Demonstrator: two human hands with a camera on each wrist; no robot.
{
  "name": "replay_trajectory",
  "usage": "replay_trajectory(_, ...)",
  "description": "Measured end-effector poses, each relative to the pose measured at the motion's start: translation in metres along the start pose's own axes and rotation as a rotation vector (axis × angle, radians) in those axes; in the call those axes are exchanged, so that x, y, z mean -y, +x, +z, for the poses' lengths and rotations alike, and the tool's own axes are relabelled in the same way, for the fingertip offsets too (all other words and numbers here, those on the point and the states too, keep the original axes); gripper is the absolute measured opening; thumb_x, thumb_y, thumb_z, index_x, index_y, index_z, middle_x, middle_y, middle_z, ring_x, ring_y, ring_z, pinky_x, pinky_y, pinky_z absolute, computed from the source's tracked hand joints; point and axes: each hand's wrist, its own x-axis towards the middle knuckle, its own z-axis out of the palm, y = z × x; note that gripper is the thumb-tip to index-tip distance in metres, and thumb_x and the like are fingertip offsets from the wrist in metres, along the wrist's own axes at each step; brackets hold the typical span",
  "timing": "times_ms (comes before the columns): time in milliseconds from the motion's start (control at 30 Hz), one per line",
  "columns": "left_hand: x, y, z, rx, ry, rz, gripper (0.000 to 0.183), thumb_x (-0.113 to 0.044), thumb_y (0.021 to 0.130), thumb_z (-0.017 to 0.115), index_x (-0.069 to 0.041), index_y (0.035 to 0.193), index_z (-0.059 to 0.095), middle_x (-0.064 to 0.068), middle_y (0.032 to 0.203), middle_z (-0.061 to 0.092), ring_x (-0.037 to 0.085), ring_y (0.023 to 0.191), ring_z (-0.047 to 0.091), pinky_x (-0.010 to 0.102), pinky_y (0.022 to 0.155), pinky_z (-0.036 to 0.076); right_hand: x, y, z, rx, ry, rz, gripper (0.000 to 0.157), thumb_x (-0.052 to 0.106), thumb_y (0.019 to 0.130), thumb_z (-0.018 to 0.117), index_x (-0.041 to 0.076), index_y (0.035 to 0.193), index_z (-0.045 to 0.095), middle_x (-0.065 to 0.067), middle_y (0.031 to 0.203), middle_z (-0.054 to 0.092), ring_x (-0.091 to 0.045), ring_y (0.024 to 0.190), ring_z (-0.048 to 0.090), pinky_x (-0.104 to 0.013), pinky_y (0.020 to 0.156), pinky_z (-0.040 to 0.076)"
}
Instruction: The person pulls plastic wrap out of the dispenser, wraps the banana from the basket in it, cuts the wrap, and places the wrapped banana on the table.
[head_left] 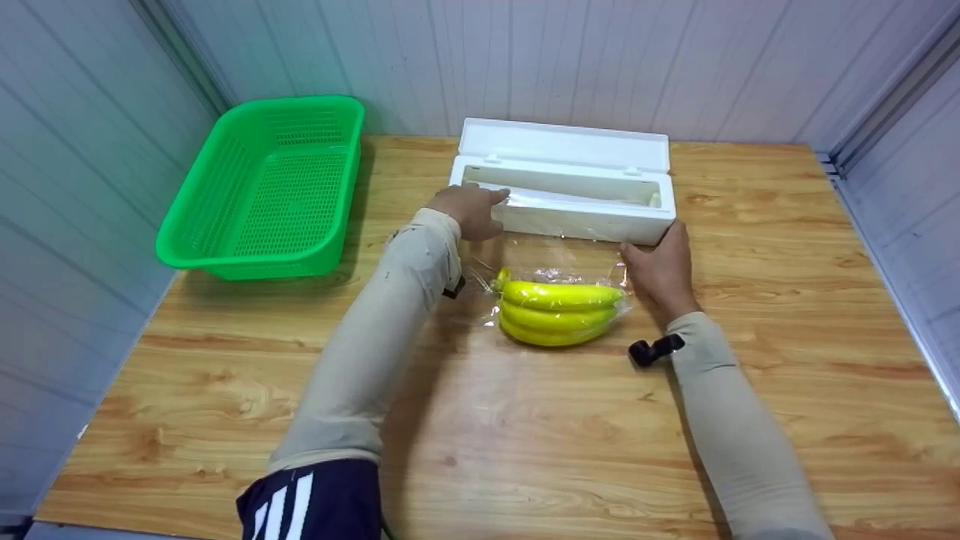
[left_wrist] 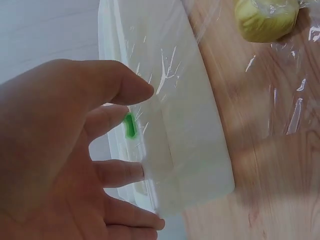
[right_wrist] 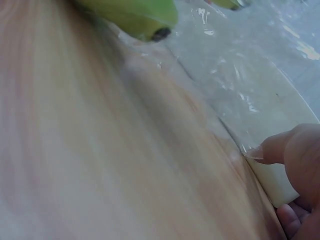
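Note:
A bunch of yellow bananas [head_left: 559, 313] lies on the table under clear cling film [head_left: 555, 251], which stretches back to a long white cling film dispenser [head_left: 585, 225]. Inside the dispenser's slot sits a pale roll [head_left: 555, 196], and the lid [head_left: 562, 142] stands open behind. My left hand [head_left: 471, 210] is at the left end of the dispenser; in the left wrist view its fingers [left_wrist: 120, 172] spread out over the top rim. With my right hand [head_left: 664, 266] I hold the right front corner, thumb [right_wrist: 277, 146] against the front face and other fingers around the end.
A green plastic basket [head_left: 296, 202] stands at the back left of the wooden table [head_left: 780, 360]. Panelled walls [head_left: 570, 60] rise behind and at both sides. Black wrist cameras sit on both sleeves, the right one [head_left: 654, 349] close to the tabletop.

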Motion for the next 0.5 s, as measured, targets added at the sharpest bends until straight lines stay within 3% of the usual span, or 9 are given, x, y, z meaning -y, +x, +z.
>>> replay_trajectory(100, 0.003, 0.000, 0.001, -0.032, 0.019, 0.011, 0.065, -0.032, 0.098, 0.052, -0.019, 0.158, 0.032, 0.013, 0.152, 0.046, 0.036, 0.131, 0.050, 0.049, 0.102, 0.045, 0.001, 0.000, 0.000, 0.007, -0.003, 0.010, 0.082, 0.018, 0.085, 0.079, 0.001, 0.147, 0.028, -0.018, 0.141, 0.042, -0.031, 0.129, 0.044, -0.036, 0.114, 0.031)
replay_trajectory(200, 0.007, -0.001, 0.002, -0.085, 0.054, 0.010, 0.057, -0.027, 0.097, 0.054, -0.011, 0.150, 0.046, 0.017, 0.138, 0.058, 0.035, 0.114, 0.060, 0.049, 0.094, 0.050, 0.001, -0.001, 0.000, 0.013, -0.022, -0.001, 0.081, 0.020, 0.086, 0.078, 0.000, 0.147, 0.028, -0.019, 0.141, 0.042, -0.031, 0.130, 0.043, -0.037, 0.114, 0.030)
replay_trajectory(333, 0.013, -0.003, 0.004, -0.160, 0.077, -0.017, 0.029, -0.022, 0.096, 0.055, -0.003, 0.115, 0.067, 0.017, 0.113, 0.067, 0.028, 0.088, 0.058, 0.046, 0.083, 0.052, 0.000, 0.000, 0.000, 0.005, -0.040, -0.033, 0.076, 0.020, 0.087, 0.075, -0.003, 0.144, 0.029, -0.021, 0.139, 0.043, -0.031, 0.128, 0.043, -0.038, 0.113, 0.031)
replay_trajectory(400, 0.015, -0.003, 0.006, -0.189, 0.070, -0.029, 0.021, -0.019, 0.096, 0.055, -0.002, 0.097, 0.067, 0.021, 0.121, 0.065, 0.026, 0.081, 0.056, 0.044, 0.078, 0.052, 0.000, 0.000, 0.000, 0.000, -0.035, -0.043, 0.074, 0.018, 0.087, 0.074, -0.004, 0.143, 0.030, -0.021, 0.138, 0.043, -0.031, 0.128, 0.043, -0.037, 0.112, 0.031)
replay_trajectory(500, 0.019, -0.004, 0.008, -0.214, 0.043, -0.042, 0.021, -0.017, 0.096, 0.055, -0.001, 0.089, 0.067, 0.028, 0.142, 0.050, 0.026, 0.077, 0.057, 0.043, 0.074, 0.052, 0.000, 0.000, 0.001, -0.002, -0.019, -0.038, 0.073, 0.016, 0.086, 0.073, -0.003, 0.143, 0.031, -0.020, 0.138, 0.044, -0.028, 0.127, 0.044, -0.036, 0.112, 0.031)
